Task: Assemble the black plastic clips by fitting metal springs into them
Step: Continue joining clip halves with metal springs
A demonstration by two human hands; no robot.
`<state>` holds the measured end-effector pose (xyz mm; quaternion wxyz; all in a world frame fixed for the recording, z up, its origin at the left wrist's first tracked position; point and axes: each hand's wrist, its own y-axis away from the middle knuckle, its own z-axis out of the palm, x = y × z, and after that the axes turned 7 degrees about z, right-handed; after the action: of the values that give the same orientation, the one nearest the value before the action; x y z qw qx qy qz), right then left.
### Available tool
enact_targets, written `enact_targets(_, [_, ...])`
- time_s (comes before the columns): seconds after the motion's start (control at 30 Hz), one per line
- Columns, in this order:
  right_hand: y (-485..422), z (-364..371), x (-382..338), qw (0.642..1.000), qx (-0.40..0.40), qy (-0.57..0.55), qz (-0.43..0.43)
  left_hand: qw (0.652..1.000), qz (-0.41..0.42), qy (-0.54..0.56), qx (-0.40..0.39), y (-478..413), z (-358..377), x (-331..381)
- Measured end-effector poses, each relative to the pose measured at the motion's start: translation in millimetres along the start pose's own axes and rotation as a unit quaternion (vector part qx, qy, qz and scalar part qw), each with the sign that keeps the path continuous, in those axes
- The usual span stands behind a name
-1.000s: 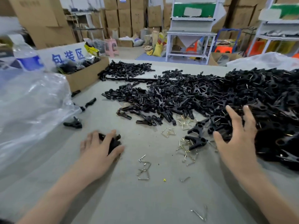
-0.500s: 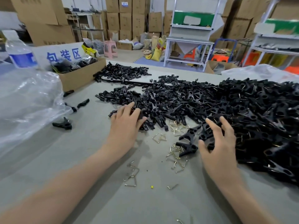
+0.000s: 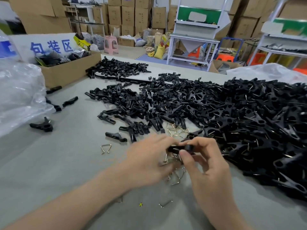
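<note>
Two bare hands meet close together, low over a grey desk point(image 3: 66, 163). The right hand point(image 3: 204, 163) pinches a black clip point(image 3: 181, 148) between curled thumb and fingertips, palm turned inward. The left hand point(image 3: 149, 160) is blurred; its fingers reach the clip's left end, but whether they grip it cannot be told. Both forearms stretch in from the bottom edge.

Directly under the hands lie loose metal springs point(image 3: 176, 177), with more just beyond the fingertips. One single spring point(image 3: 105, 148) lies on the desk to the left of the left hand.

To the right of the right hand, and stretching far beyond both hands, a big pile of black clips point(image 3: 249, 122) covers the desk. A stray clip point(image 3: 42, 126) lies well to the left of the hands, near a crumpled clear plastic bag point(image 3: 16, 90). Past the bag stands an open cardboard box point(image 3: 66, 72) with a white flap bearing blue characters.

Beyond the desk's far edge is a storeroom: a pink stool point(image 3: 111, 44), a white workbench point(image 3: 194, 39) with a green panel, and stacked brown cartons point(image 3: 132, 14) along the back wall.
</note>
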<state>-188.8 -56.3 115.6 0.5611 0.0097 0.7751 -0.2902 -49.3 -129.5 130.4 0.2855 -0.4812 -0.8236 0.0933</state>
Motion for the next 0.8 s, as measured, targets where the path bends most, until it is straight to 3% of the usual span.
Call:
enact_targets(0.1, [-2, -2, 4, 0.999, 0.016, -0.003, 0.033, 0.996, -0.062, -0.032, 0.064, -1, -18, -21])
enact_targets(0.23, [-2, -5, 7, 0.995, 0.002, -0.024, 0.095, 0.965, -0.199, -0.168, -0.030, 2, -25, -49])
enact_targets(0.33, [-3, -6, 7, 0.992, 0.001, -0.053, 0.118, 0.965, -0.201, -0.163, -0.035, 4, -18, -50])
enact_targets(0.47, [-5, -9, 4, 0.990, 0.006, -0.067, 0.127, 0.981, -0.144, -0.124, 0.039, 1, -8, -39])
enact_targets(0.6, [-8, -11, 5, 0.988, 0.004, -0.071, 0.135, 0.981, -0.128, 0.100, 0.111, -2, -3, -20])
enact_targets(0.7, [-6, -10, 6, 0.981, -0.011, -0.118, 0.154, 0.901, -0.185, 0.371, 0.125, -2, 0, -6])
enact_targets(0.73, [-5, -9, 6, 0.977, -0.018, -0.139, 0.161, 0.881, -0.183, 0.416, 0.131, -1, 2, -4])
enact_targets(0.8, [-4, -8, 6, 0.971, -0.018, -0.165, 0.170, 0.874, -0.163, 0.437, 0.135, -1, 5, -2])
